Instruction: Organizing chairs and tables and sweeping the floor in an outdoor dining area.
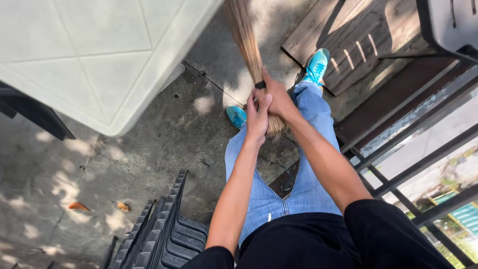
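A straw broom [247, 47] of bundled tan sticks slants from the top of the view down to my hands. My right hand [277, 95] is wrapped around the bundle near its black band. My left hand [257, 118] grips the same bundle just below, close to its cut end. Both arms reach forward over my blue jeans [303, 169]. My turquoise shoes [316, 66] stand on the concrete floor [149, 149], one ahead and one near the broom's end.
A white plastic table [89, 55] fills the upper left. Stacked black plastic chairs [164, 234] stand at the lower left. Wooden boards [358, 40] lie at the top right, a metal railing [418, 154] runs along the right. Two dry leaves [79, 206] lie on the floor.
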